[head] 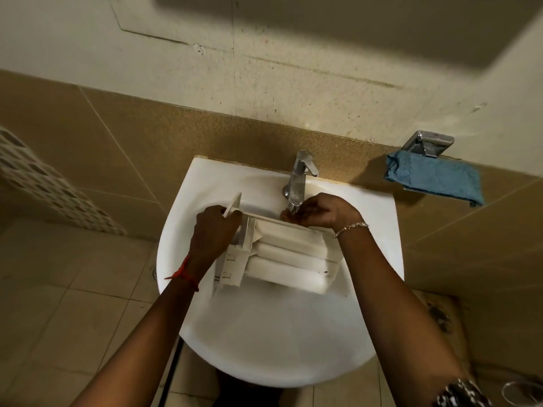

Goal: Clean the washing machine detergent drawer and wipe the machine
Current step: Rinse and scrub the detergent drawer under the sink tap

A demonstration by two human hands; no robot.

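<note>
A white plastic detergent drawer (pixel 288 259) lies across the white sink basin (pixel 264 342), its underside ribs facing up. My left hand (pixel 216 227) grips the drawer at its left end, by the front panel. My right hand (pixel 317 212) rests on the drawer's far edge, fingers bent right under the spout of the chrome tap (pixel 299 177). Whether water is running I cannot tell. The washing machine is out of sight.
A blue cloth (pixel 437 180) hangs over a chrome wall holder (pixel 429 143) to the right of the sink. Brown tiled wall runs behind the basin. Beige floor tiles lie to the left, with a perforated white basket (pixel 44 186) at the far left.
</note>
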